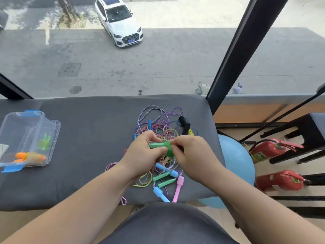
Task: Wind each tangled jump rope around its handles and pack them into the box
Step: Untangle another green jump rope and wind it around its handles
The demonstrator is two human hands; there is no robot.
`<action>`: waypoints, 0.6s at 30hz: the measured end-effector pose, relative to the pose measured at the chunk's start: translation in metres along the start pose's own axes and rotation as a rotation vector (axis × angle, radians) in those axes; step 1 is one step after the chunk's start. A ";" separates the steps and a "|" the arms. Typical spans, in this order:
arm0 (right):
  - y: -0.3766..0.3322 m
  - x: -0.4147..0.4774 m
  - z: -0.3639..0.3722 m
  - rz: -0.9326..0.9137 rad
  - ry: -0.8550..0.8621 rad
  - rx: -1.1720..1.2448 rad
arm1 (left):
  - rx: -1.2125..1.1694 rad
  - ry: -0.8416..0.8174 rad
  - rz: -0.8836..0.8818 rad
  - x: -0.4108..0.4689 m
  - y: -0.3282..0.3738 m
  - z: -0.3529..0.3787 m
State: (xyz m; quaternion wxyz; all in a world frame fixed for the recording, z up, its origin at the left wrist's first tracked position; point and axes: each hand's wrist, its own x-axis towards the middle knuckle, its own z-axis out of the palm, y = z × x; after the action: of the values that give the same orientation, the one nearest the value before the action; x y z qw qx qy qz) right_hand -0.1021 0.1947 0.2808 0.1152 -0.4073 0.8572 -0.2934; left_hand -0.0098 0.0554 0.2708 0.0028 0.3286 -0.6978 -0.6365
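**Fig. Winding of the green jump rope (169, 150).** It is held just above the heap of tangled ropes (158, 126) on the tabletop (88, 138). The left hand (143, 153) grips the paired green handles (155, 145), with its fingers (148, 136) curled round them. The handles' long axis runs left to right across the heap, towards the right hand (192, 153). The right hand's fingers (177, 143) pinch the coiled cord at that end, apparently seating a last turn. The clear box (56, 131), lid open, stands well left of the heap, on the left hand's side. It holds a green bundle (44, 143) and an orange bundle (32, 156). Packing would call for a leftward carry, for which the left hand is nearer.
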 end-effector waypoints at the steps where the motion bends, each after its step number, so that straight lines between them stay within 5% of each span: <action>1: -0.001 -0.004 0.002 -0.010 0.019 0.029 | -0.039 0.046 -0.010 0.002 0.000 0.001; 6: -0.001 -0.015 0.010 -0.115 0.152 0.118 | -0.237 0.118 -0.008 0.008 0.008 0.002; 11: 0.004 -0.016 -0.002 -0.204 0.261 0.289 | -0.708 0.014 -0.068 -0.002 0.032 0.002; 15: 0.003 -0.019 -0.009 0.133 0.209 0.882 | -0.875 -0.134 -0.077 -0.012 0.046 0.000; 18: 0.011 -0.020 -0.010 0.248 -0.061 1.097 | -0.844 -0.284 -0.108 -0.022 0.047 -0.001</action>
State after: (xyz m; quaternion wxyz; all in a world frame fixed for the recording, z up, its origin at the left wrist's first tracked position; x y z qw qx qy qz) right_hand -0.1003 0.2194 0.2816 0.3683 -0.1923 0.6169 -0.6684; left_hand -0.0137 0.0637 0.3213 0.0074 0.2441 -0.3524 -0.9034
